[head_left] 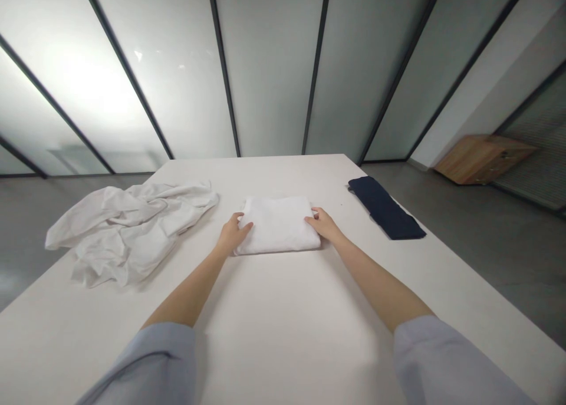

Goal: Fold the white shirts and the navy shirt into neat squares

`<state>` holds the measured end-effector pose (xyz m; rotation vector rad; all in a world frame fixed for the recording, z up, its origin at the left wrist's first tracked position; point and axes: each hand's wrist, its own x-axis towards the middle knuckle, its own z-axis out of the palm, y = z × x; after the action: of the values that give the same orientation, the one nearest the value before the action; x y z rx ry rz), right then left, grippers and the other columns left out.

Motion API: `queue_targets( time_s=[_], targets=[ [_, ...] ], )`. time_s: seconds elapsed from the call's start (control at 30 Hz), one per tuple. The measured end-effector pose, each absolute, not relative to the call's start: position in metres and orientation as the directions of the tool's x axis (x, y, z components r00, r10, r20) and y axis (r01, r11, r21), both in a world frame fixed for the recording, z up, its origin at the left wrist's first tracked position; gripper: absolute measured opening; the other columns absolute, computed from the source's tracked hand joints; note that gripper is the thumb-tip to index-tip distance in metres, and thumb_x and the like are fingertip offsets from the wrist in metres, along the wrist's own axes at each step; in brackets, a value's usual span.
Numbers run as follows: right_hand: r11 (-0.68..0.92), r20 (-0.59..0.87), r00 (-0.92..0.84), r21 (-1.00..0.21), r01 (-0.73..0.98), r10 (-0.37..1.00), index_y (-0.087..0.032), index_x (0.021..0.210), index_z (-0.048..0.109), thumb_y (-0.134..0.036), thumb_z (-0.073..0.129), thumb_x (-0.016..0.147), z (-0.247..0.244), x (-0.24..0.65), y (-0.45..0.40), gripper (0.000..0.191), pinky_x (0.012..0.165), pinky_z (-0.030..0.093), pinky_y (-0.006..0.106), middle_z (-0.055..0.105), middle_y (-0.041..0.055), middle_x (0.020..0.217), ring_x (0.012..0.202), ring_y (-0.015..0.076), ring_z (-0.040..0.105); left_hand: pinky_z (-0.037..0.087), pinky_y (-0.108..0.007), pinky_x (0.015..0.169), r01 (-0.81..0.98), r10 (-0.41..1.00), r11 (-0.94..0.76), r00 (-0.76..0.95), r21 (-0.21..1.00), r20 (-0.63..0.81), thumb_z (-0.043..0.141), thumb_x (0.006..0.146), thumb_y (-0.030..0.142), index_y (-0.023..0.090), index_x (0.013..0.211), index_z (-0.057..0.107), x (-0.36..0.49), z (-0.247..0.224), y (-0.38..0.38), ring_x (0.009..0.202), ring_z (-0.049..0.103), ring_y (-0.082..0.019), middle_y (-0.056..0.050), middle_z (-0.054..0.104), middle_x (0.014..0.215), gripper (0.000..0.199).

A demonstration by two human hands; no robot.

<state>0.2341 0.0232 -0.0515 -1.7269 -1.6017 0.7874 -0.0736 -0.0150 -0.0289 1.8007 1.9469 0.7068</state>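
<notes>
A white cloth (pixel 279 225), folded into a flat, neat rectangle, lies on the white table in front of me. My left hand (pixel 233 233) grips its left edge, the thumb on top and the other fingers around the side. On the opposite edge, my right hand (pixel 323 223) holds the cloth in the same way, thumb over the top. The fingertips beneath the cloth are hidden. Whether it is a garment or a plain sheet of fabric I cannot tell.
A crumpled white cloth (pixel 141 228) lies at the left, hanging over the table's edge. Near the right edge is a folded dark navy cloth (pixel 384 207). The white table (pixel 287 322) reaches toward frosted glass panels (pixel 269 69). A wooden cabinet (pixel 480 157) stands on the floor at right.
</notes>
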Motion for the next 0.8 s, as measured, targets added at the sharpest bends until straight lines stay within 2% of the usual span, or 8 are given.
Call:
queue_targets(
  time_s=[0.13,0.3,0.37,0.5,0.67,0.8],
  targets=[
    [-0.069,-0.005,0.118,-0.836,0.544,0.993,-0.011,0.120,0.056,-0.023,0.061,0.075,-0.054,0.227,0.035,0.046,0.075,0.050,0.030,0.069,0.0094,0.097,0.079,0.0187,0.065,0.048,-0.028,0.073,0.646,0.994,-0.013,-0.073,0.763,0.079,0.052,0.079,0.026,0.019,0.123,0.053,-0.069,-0.031,-0.010,0.077,0.061,-0.016,-0.006,0.066,0.096,0.045],
    [0.185,0.226,0.038,-0.875,0.448,0.973,-0.014,0.122,0.055,-0.014,0.055,0.073,-0.065,0.221,0.041,0.049,0.095,0.045,0.033,0.063,0.0105,0.121,0.104,0.0189,0.061,0.045,-0.025,0.063,0.556,0.994,-0.055,-0.052,0.829,0.101,0.049,0.073,0.021,0.017,0.119,0.058,-0.074,-0.035,-0.021,0.066,0.055,-0.013,0.000,0.060,0.080,0.047],
    [0.234,0.274,0.031,-0.870,0.434,0.961,-0.015,0.124,0.054,-0.014,0.054,0.074,-0.072,0.219,0.040,0.050,0.098,0.043,0.034,0.061,0.0104,0.125,0.109,0.0187,0.059,0.043,-0.024,0.060,0.537,0.995,-0.053,-0.046,0.842,0.092,0.049,0.071,0.022,0.017,0.120,0.057,-0.077,-0.037,-0.028,0.063,0.053,-0.012,0.002,0.058,0.075,0.049],
    [0.230,0.270,0.032,-0.871,0.435,0.962,-0.016,0.125,0.054,-0.018,0.053,0.077,-0.076,0.217,0.036,0.048,0.096,0.044,0.036,0.064,0.0111,0.121,0.106,0.0196,0.061,0.044,-0.026,0.063,0.566,0.992,-0.049,-0.069,0.823,0.107,0.051,0.073,0.025,0.017,0.121,0.056,-0.079,-0.038,-0.035,0.064,0.053,-0.014,0.001,0.057,0.076,0.049],
    [0.151,0.219,0.093,-0.869,0.471,0.971,-0.014,0.119,0.058,-0.025,0.056,0.077,-0.071,0.217,0.033,0.043,0.090,0.047,0.035,0.068,0.0114,0.111,0.099,0.0209,0.064,0.046,-0.032,0.070,0.715,0.985,0.109,-0.169,0.690,0.020,0.061,0.075,0.044,0.018,0.127,0.049,-0.072,-0.034,-0.032,0.070,0.057,-0.020,-0.003,0.061,0.078,0.059],
    [0.157,0.228,0.095,-0.864,0.478,0.969,-0.016,0.106,0.064,-0.024,0.058,0.074,-0.072,0.218,0.035,0.033,0.088,0.048,0.036,0.070,0.0095,0.106,0.094,0.0219,0.065,0.046,-0.034,0.075,0.687,0.990,0.092,-0.139,0.721,0.006,0.063,0.073,0.042,0.018,0.122,0.052,-0.066,-0.037,-0.028,0.081,0.060,-0.022,-0.007,0.064,0.090,0.056]
  ],
)
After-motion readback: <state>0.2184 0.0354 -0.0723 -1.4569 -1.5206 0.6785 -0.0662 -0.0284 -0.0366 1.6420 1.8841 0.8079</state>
